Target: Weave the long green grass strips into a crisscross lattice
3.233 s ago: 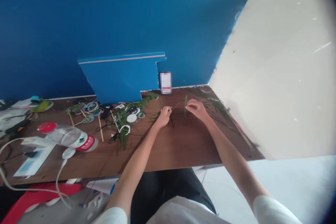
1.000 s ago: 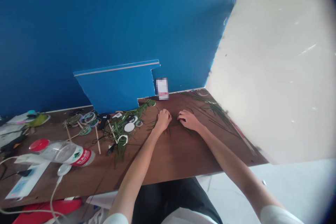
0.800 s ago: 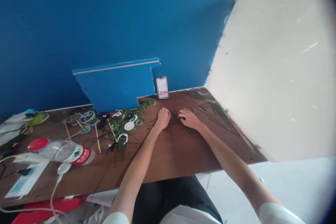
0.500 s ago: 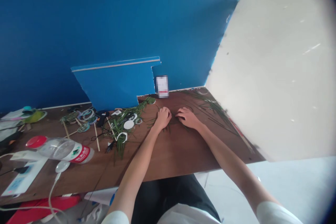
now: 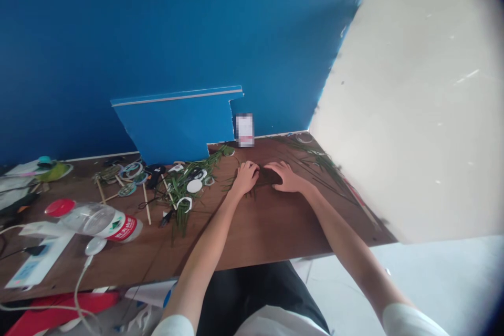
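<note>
My left hand [image 5: 246, 177] rests low over the brown tabletop with its fingers curled down. Thin green leaf strips [image 5: 252, 194] poke out beneath and beside it, and the fingers appear closed on them; the exact hold is hidden. Just to the right, my right hand [image 5: 286, 177] has its thumb and fingers apart, with nothing visible between them. Beyond both hands, a phone-like upright object [image 5: 245, 130] with a blurred-out front leans at the wall. Long green leaves [image 5: 325, 163] lie to the right of my right hand.
Left of my hands is a heap of green leaves [image 5: 181, 223] with white rings and a white disc [image 5: 194, 186]. Farther left are tape rolls [image 5: 130, 170], wooden sticks [image 5: 146, 205], a lying plastic bottle [image 5: 94, 218] and a power strip [image 5: 37, 262]. A blue panel [image 5: 181, 126] leans behind.
My right hand has opened, its thumb moving away from the fingers. My left hand stays in nearly the same place. The view has shifted slightly.
</note>
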`<state>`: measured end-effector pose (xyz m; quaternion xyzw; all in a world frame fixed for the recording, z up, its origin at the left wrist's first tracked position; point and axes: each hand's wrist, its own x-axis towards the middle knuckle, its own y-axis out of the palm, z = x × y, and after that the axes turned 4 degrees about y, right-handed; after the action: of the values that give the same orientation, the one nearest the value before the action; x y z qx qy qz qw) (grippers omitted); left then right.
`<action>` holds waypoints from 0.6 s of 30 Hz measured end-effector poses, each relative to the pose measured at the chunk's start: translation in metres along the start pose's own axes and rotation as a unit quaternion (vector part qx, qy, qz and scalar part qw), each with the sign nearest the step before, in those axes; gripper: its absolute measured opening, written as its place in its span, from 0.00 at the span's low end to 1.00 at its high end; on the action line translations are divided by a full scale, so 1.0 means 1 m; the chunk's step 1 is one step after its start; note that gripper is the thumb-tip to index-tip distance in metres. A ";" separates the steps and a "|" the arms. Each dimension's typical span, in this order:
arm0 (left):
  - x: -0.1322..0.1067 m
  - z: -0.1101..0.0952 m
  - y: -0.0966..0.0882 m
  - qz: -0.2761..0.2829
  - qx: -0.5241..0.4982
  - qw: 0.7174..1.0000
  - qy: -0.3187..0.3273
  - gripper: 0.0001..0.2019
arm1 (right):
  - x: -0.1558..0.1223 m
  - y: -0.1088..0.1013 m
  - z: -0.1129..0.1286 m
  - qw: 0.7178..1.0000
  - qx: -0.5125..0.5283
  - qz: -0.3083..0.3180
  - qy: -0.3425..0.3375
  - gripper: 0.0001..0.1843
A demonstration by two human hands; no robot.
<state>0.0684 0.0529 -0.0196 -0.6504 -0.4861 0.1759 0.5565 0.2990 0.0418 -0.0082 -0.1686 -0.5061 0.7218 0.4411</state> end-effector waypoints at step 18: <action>-0.002 -0.003 -0.004 0.006 0.006 1.000 0.027 0.09 | 0.004 0.004 0.004 0.992 -0.052 -0.101 0.059 0.36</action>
<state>0.0682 0.0491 -0.0154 -0.6544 -0.4658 0.1646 0.5724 0.2921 0.0420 -0.0092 -0.1823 -0.5304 0.6349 0.5313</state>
